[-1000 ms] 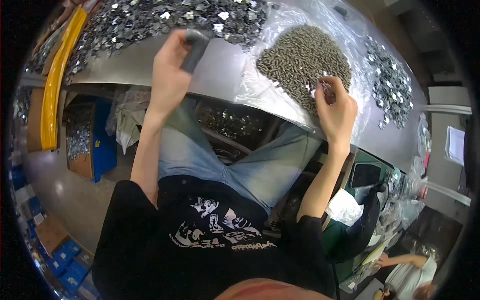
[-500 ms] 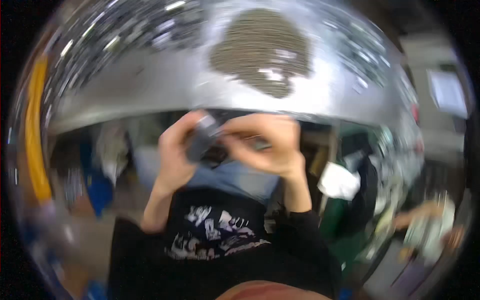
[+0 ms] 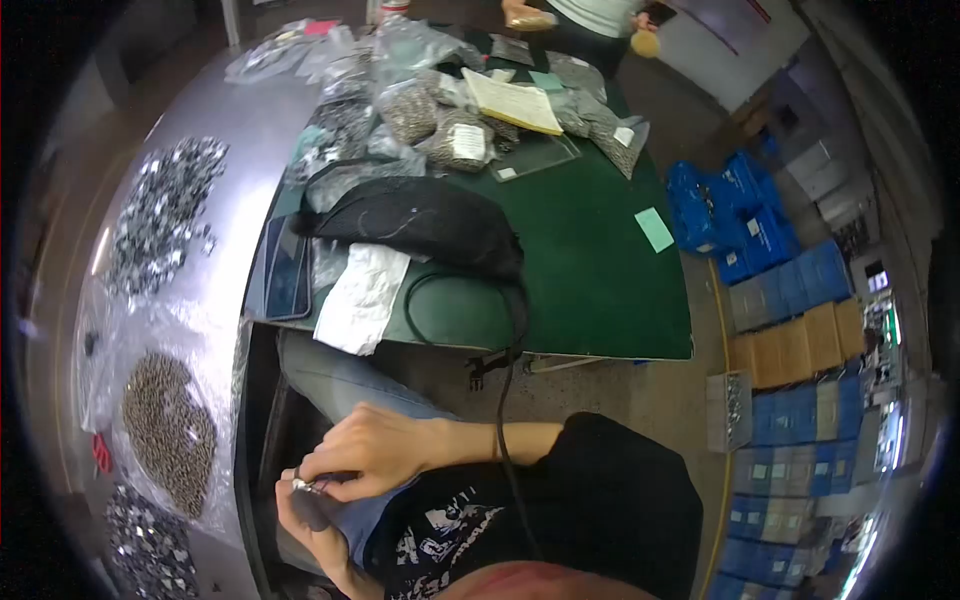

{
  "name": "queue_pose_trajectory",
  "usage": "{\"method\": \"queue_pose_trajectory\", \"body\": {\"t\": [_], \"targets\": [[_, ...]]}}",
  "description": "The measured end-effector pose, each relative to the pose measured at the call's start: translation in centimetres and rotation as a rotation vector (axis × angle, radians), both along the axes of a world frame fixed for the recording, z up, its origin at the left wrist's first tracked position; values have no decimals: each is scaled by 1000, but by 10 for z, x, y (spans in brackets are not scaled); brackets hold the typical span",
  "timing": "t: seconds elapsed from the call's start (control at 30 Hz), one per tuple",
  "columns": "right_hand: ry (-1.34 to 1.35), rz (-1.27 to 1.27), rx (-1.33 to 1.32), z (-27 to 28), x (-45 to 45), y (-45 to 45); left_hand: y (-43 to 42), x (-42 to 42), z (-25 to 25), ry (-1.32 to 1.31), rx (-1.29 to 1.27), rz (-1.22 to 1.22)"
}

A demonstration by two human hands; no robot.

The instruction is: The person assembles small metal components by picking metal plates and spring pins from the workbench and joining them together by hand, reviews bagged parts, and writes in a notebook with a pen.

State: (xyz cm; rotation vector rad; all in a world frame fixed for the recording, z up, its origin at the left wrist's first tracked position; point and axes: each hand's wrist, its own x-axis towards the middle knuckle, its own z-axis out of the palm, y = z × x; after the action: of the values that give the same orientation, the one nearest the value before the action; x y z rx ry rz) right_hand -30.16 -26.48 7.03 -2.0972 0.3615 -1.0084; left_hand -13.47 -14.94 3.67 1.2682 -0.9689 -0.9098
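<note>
My left hand [image 3: 325,545] is closed around a dark grey, smooth-looking piece [image 3: 310,512], low in the view at the metal table's edge. Over it, my right hand [image 3: 375,452] bends in with thumb and fingers pinched together. A small shiny metal part [image 3: 304,487] shows at the fingertips where both hands meet; which fingers bear it I cannot tell. On the metal table [image 3: 225,330] beside the hands lies a heap of small brownish metal pieces [image 3: 168,435] on clear plastic. Shiny metal parts form one pile [image 3: 165,215] farther up and another [image 3: 150,545] nearer.
A green table [image 3: 600,270] adjoins on the right, bearing a black bag [image 3: 425,220] with a dangling strap, a phone [image 3: 289,270], white crumpled paper [image 3: 362,298] and bags of parts [image 3: 460,140]. Red-handled scissors [image 3: 102,453] lie far left. Blue bins [image 3: 785,415] line the right; another person [image 3: 590,22] stands beyond.
My view has swung to the right, bringing the green table in and shifting the hands to the lower left. The hands stay together, with the grey piece still in my left hand.
</note>
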Motion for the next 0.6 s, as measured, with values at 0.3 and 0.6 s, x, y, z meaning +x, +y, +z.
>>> {"method": "queue_pose_trajectory", "body": {"t": [0.3,0.6], "targets": [[14,-391,-224,-15,-53,-8,-51,-52,11,-143,-21,-60],[-94,-282,154,-10,-64,-22,-69,-59,3,29,-152,-194]]}}
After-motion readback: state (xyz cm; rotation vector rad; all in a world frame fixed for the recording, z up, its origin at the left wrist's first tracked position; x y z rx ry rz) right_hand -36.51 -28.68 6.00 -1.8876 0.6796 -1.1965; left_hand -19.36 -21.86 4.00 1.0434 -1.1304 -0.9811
